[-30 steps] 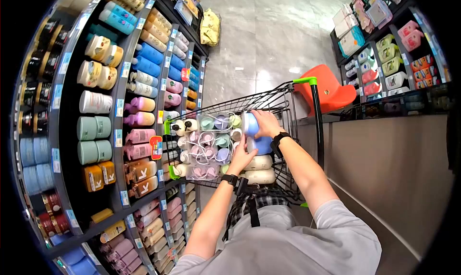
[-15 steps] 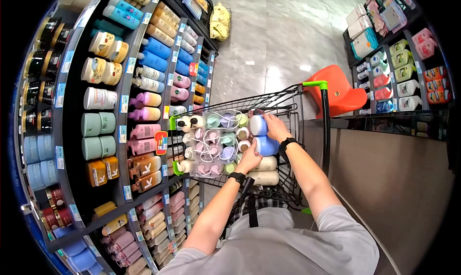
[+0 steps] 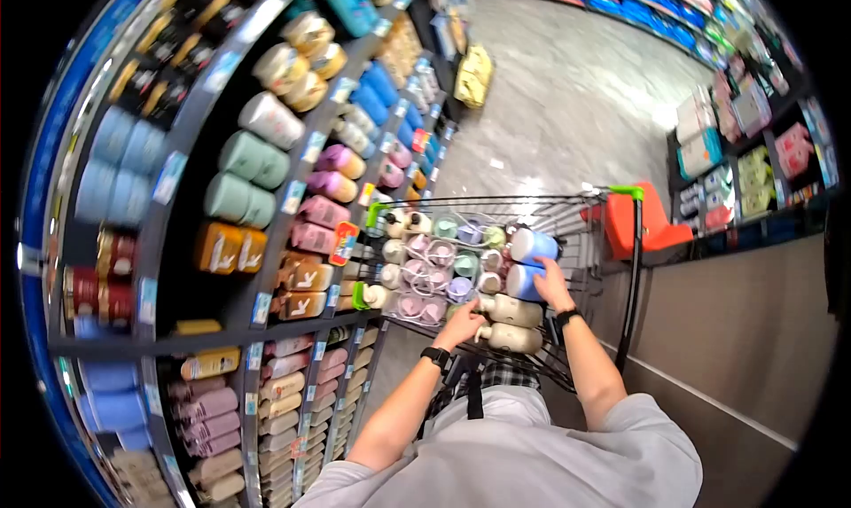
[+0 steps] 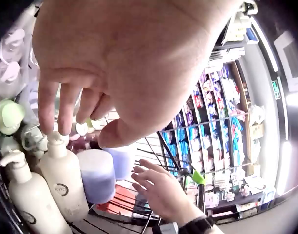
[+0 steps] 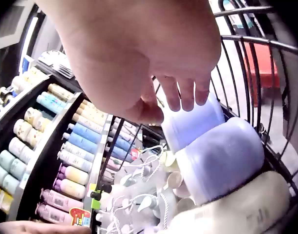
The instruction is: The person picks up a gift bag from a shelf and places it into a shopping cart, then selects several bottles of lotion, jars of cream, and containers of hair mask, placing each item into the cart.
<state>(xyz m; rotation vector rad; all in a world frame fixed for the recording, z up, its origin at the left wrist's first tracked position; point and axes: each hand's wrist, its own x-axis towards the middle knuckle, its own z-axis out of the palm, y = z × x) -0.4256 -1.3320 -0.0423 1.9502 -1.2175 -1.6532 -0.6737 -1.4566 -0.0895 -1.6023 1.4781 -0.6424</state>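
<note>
Two blue jars with pale lids lie on their sides in the cart, one jar (image 3: 534,244) beyond the other (image 3: 523,282). My right hand (image 3: 555,288) is beside them, fingers extended, fingertips right at a jar (image 5: 193,124) in the right wrist view. Nearer my body lie two cream pump bottles, the upper bottle (image 3: 518,310) and the lower bottle (image 3: 514,339). My left hand (image 3: 459,324) reaches toward their pumps. In the left wrist view its loosely extended fingertips overlap the pump of one bottle (image 4: 66,190); the palm covers part of the cart's contents.
Clear bags (image 3: 439,282) with white rope handles hold several pastel pump bottles in the cart (image 3: 496,199). Shelves (image 3: 266,326) of toiletries run along the left. An orange-red seat (image 3: 651,229) is by the cart's handle (image 3: 634,277), and a brown panel (image 3: 709,317) stands at right.
My right hand has drawn back from the far jar toward the nearer one. My left hand has left the jars for the cream bottles' pumps. The head view has shifted and turned.
</note>
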